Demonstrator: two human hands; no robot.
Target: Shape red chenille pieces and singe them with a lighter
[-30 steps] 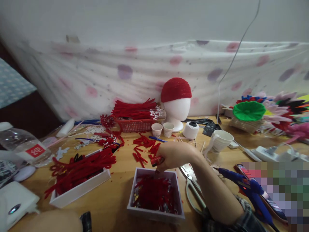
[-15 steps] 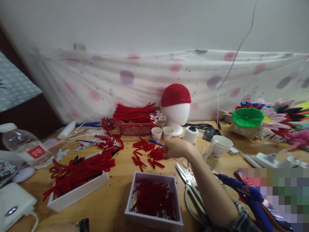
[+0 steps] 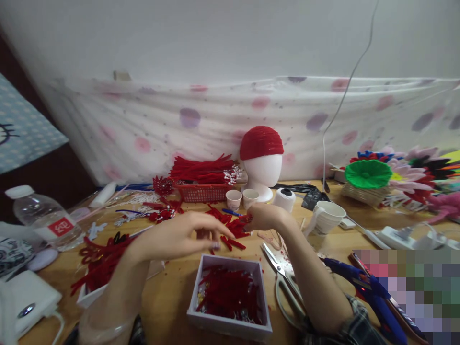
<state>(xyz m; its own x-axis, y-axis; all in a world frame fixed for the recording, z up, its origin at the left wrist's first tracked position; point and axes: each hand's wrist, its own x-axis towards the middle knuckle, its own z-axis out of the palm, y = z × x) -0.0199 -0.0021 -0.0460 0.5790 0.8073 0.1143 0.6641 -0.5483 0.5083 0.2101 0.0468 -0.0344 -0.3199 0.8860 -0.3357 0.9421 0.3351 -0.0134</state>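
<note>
My left hand hangs over the table, left of the short red chenille stem pieces, its fingers apart and nothing in them. At the right side of the pile, my right hand has its fingers bent down together, touching the red pieces. What is between those fingertips is hidden. In front of me stands a white box with more red pieces and small metal bits in it. Large scissors lie beside the box, under my right forearm.
A long box of red stems stands behind my left forearm. At the back are a red basket, two cups, a white foam head and a thread spool. A blue glue gun and mug are right.
My left hand has come up from the bottom left edge to the red pieces, now covering part of the long box. My right hand has stayed at the pile.
</note>
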